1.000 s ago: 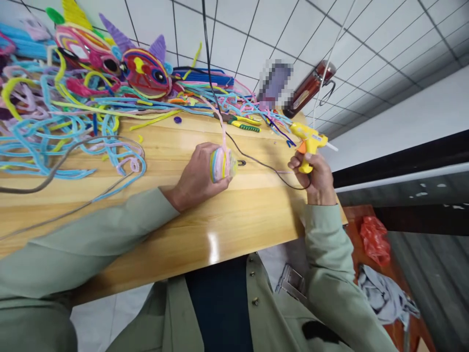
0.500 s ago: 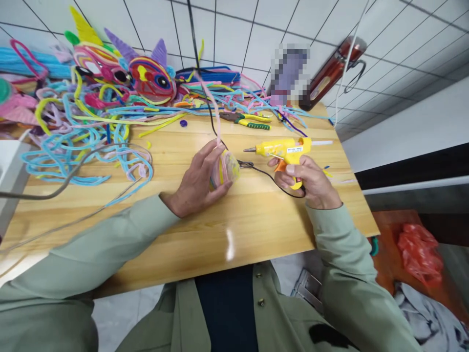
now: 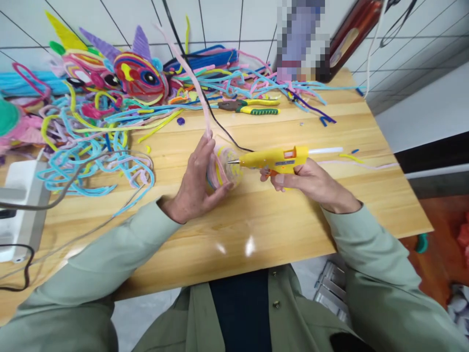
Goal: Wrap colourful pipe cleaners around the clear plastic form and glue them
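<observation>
My left hand point(image 3: 194, 183) is closed round a small ball wound from pastel pipe cleaners point(image 3: 225, 170), held on the wooden table point(image 3: 278, 230). A loose pink pipe cleaner end point(image 3: 194, 83) rises from the ball past my fingers. My right hand point(image 3: 306, 180) grips a yellow glue gun point(image 3: 276, 159) by its handle. The gun lies level, and its metal tip touches the right side of the ball. A white glue stick juts from the gun's back end.
A tangle of coloured pipe cleaners point(image 3: 91, 132) and two bright animal masks point(image 3: 139, 73) fill the table's far left. Green-handled pliers point(image 3: 252, 107) lie at the back. A white power strip point(image 3: 18, 205) sits at the left edge. A black cord point(image 3: 220, 127) crosses the table.
My right hand has swung the glue gun left and levelled it, bringing its tip onto the ball. The left hand stayed on the ball. The camera has turned left.
</observation>
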The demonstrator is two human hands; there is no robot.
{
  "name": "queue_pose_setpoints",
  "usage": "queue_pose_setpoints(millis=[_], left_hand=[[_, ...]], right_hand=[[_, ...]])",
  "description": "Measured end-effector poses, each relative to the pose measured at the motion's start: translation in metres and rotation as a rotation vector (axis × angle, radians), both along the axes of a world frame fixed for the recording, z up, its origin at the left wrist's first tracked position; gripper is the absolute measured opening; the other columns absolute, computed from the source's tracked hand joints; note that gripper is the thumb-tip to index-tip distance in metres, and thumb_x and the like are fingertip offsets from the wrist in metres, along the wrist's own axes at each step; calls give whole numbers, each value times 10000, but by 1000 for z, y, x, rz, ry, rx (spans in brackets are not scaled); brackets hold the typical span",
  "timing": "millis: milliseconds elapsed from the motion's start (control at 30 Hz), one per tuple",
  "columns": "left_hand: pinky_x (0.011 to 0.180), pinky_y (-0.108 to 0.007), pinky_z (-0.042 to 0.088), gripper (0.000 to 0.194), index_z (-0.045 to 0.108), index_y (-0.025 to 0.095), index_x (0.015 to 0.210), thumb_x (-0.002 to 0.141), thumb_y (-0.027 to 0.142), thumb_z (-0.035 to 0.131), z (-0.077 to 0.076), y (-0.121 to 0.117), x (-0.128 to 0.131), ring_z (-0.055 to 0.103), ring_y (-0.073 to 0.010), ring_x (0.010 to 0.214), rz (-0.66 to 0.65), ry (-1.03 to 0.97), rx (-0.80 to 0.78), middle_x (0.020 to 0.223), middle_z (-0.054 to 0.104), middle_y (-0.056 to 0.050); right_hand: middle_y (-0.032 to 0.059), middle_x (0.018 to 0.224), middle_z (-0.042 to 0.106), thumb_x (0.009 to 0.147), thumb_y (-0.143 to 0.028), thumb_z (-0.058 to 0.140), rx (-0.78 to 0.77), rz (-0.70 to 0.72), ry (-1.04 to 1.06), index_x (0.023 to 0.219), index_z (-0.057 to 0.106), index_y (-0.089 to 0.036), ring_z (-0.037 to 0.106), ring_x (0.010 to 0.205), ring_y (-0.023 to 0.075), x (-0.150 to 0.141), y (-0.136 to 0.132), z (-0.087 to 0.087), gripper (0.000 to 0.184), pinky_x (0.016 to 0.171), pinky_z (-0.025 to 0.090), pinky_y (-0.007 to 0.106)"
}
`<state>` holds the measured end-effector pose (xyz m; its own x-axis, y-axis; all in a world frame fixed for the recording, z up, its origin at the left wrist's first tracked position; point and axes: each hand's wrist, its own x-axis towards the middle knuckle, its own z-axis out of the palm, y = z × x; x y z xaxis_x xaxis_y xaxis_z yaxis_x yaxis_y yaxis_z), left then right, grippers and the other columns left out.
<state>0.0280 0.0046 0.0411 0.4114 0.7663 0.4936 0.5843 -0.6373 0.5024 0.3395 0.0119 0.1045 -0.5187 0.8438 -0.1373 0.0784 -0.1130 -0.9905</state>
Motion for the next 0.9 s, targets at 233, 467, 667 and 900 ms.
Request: queue_pose_setpoints(millis=[233,467,667,900], left_hand=[[1379,-796,309,990,71,407,1774,1035,647,685,2,5,-1,190,-456,1778,-2,-3,25,1889,234,-138],[1363,-817,324,1068,-13,385,1772,1020,754,649,1,7,-1,126,-465,1789,57,85,14,1892,194,-163],[1360,-801,355,965,73,353,1774,1050,696,611,3,6,-1,220,-456,1772,40,50,25,1896,207,-159],[1338,-867,301,1128,19,427,1764,959,684,765,1,8,-5,122,-518,1776,51,120,34,1890,193,-146]], right_hand=[[35,996,800,939,-428,817,97,44,-75,1133,825,-217,671,830,178,-4,-1,-1,287,675,530,275],[28,1008,811,984,-468,765,224,38,-158,1171,830,-220,689,880,211,-3,-1,-2,317,806,548,334],[21,964,797,980,-466,771,254,72,-128,1057,814,-225,697,877,224,-3,0,-4,256,804,530,338],[7,902,745,1006,-487,745,250,83,-133,1039,810,-216,654,844,199,-5,2,-8,280,807,493,328]])
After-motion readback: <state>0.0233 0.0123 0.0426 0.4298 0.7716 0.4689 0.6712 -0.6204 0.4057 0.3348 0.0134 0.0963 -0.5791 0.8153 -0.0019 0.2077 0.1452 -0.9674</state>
